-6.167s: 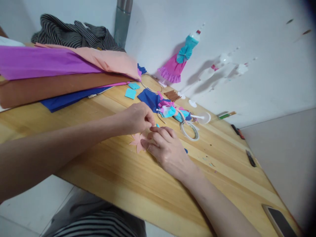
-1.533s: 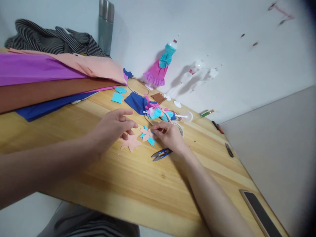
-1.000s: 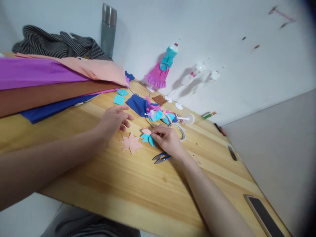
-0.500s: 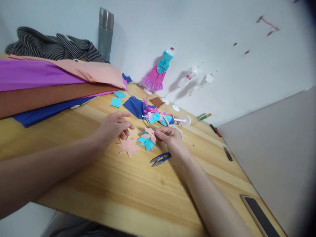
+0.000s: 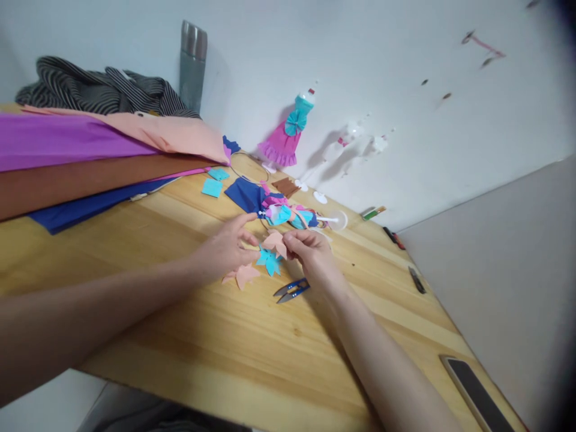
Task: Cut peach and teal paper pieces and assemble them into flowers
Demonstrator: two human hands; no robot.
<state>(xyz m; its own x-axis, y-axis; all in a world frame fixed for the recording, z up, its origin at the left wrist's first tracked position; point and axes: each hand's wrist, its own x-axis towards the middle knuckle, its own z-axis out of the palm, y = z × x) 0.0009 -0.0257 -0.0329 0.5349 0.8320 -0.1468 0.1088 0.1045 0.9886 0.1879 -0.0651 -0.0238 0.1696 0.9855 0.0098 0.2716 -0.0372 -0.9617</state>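
Between thumb and fingers, my right hand [image 5: 312,255] pinches a peach paper flower [image 5: 274,242] with pointed petals. My left hand [image 5: 227,247] has its fingers spread just left of that flower, holding nothing that I can see. Below the held flower lies a blue paper flower [image 5: 270,261] on the wooden table. A second peach flower cutout [image 5: 245,276] rests under the left fingertips, partly hidden by the hand. Blue-handled thread snips [image 5: 291,291] lie below the right hand.
Behind the hands lies a doll form in blue and pink paper [image 5: 281,213]. Blue paper squares [image 5: 212,187] and folded crepe paper sheets [image 5: 81,144] are at the left. A dressed doll form [image 5: 292,129] stands by the wall. A phone [image 5: 477,390] lies at lower right.
My left hand has moved right, closer to the flower in my right hand, and now covers part of the lower peach cutout. The held flower has turned slightly.
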